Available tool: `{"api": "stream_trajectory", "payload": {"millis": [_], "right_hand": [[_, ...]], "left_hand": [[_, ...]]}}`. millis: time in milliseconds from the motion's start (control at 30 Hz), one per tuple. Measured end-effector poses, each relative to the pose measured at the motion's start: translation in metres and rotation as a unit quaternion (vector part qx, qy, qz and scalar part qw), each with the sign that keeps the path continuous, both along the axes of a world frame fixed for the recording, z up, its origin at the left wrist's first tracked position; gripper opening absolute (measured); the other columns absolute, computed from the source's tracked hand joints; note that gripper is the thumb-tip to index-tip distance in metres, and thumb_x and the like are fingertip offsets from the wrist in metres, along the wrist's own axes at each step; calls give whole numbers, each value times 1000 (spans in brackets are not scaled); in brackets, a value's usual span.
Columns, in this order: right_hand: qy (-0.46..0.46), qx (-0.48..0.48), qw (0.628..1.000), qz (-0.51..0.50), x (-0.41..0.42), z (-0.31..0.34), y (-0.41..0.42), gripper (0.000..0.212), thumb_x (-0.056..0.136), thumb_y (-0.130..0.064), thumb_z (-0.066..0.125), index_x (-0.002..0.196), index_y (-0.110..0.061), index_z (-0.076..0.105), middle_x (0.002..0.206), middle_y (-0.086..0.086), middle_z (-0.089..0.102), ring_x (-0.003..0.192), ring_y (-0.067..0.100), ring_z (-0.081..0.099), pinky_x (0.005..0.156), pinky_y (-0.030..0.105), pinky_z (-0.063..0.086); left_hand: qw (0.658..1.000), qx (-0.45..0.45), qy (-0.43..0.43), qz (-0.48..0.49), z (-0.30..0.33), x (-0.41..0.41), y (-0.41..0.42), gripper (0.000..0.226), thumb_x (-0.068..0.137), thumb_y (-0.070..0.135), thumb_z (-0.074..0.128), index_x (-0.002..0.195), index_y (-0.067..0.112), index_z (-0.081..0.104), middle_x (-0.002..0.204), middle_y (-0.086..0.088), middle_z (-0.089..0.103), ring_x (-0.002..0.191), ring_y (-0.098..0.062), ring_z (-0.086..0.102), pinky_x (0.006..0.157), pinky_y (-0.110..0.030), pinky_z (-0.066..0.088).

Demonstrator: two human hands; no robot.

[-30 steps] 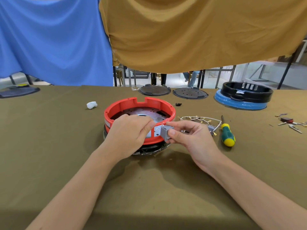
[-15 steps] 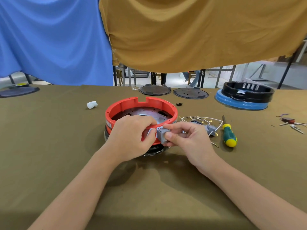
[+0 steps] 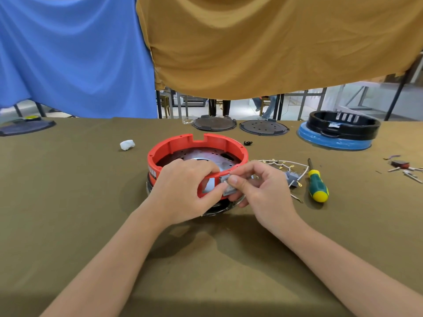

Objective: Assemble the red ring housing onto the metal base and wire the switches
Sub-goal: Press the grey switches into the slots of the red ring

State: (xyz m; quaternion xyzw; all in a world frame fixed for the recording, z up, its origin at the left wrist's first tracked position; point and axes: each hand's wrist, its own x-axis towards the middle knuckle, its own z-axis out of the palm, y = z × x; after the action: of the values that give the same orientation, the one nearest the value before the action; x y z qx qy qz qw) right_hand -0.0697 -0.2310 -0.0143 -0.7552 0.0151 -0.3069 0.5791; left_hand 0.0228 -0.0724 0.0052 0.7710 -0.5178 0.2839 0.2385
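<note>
The red ring housing (image 3: 174, 145) sits on the metal base (image 3: 206, 157) in the middle of the table, with a dark rim showing under it. My left hand (image 3: 183, 191) grips the ring's near wall, fingers over the rim and thumb on the outside beside a rectangular cut-out. My right hand (image 3: 261, 193) pinches a small grey switch (image 3: 226, 187) against the ring's near wall, right of that cut-out. A second grey switch (image 3: 291, 177) and white wires with brass terminals (image 3: 281, 164) lie on the table to the right.
A green and yellow screwdriver (image 3: 317, 184) lies right of the wires. Two dark round plates (image 3: 214, 123) and a black ring on a blue base (image 3: 338, 131) stand at the back. A white wad (image 3: 127, 144) lies left; small loose parts (image 3: 402, 167) lie far right.
My right hand has carried the grey switch left and pressed it to the ring's near wall. My left hand's thumb has slid down onto the outside of the ring.
</note>
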Motion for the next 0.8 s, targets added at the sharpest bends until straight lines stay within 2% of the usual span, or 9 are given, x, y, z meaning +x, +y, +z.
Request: {"api": "stream_trajectory", "payload": {"millis": [167,300,400,467,533,600,633,733,800], "right_hand": [[-10,-25,1000,-11,1,1,-2,12,87,-4,71,83,-15,68,69,2,72,56,18,70,46,21,50],[-22,-63,998,-10,2,2,-4,10,86,-5,72,84,-14,69,70,1,72,59,14,68,56,18,51],[-28,-139,989,-42,4,3,-7,8,84,-11,75,85,-18,71,77,-5,69,76,12,63,69,22,51],[-28,-196,978,-63,4,4,-10,9,83,-18,76,87,-24,69,87,-13,64,88,8,56,75,17,44],[-24,-269,959,-85,4,6,-14,18,85,-29,74,102,-28,67,105,-20,58,106,2,46,86,7,34],[-6,-323,944,-74,4,8,-18,33,88,-40,66,119,-26,66,124,-19,53,123,0,35,99,6,25],[6,-334,941,-55,3,9,-18,38,89,-44,60,122,-25,66,126,-18,53,126,-3,33,102,7,22],[27,-329,944,-20,3,9,-18,35,91,-44,57,117,-23,69,114,-19,56,112,-16,37,96,2,24],[23,-328,944,-35,5,9,-18,27,91,-39,63,113,-24,70,107,-21,55,107,-11,41,92,7,30]], "left_hand": [[1000,2,3,-3,-1,0,0,41,90,51,45,91,20,71,69,10,63,60,-11,55,57,-38,45],[1000,4,-1,-11,-1,2,1,44,93,51,42,92,18,72,74,8,68,64,-15,60,59,-40,46],[1000,-1,-2,-17,-1,2,2,43,93,50,44,93,18,73,74,8,68,64,-14,61,59,-40,46],[1000,-2,2,-20,-2,3,3,42,93,49,44,94,19,73,74,9,68,64,-14,60,60,-40,46],[1000,-4,6,-23,-1,3,4,41,93,49,45,95,19,73,75,10,68,66,-13,61,61,-39,46],[1000,-2,11,-24,0,3,5,41,94,49,45,96,20,73,78,10,70,68,-12,62,62,-38,46],[1000,2,16,-26,1,3,5,41,94,50,44,97,20,73,80,10,70,70,-12,63,64,-38,46],[999,17,28,-35,2,4,7,41,94,51,42,99,22,72,83,12,70,74,-11,62,68,-38,45],[999,24,31,-28,2,7,9,36,94,53,43,97,26,68,82,14,66,73,-10,57,72,-38,43]]}}
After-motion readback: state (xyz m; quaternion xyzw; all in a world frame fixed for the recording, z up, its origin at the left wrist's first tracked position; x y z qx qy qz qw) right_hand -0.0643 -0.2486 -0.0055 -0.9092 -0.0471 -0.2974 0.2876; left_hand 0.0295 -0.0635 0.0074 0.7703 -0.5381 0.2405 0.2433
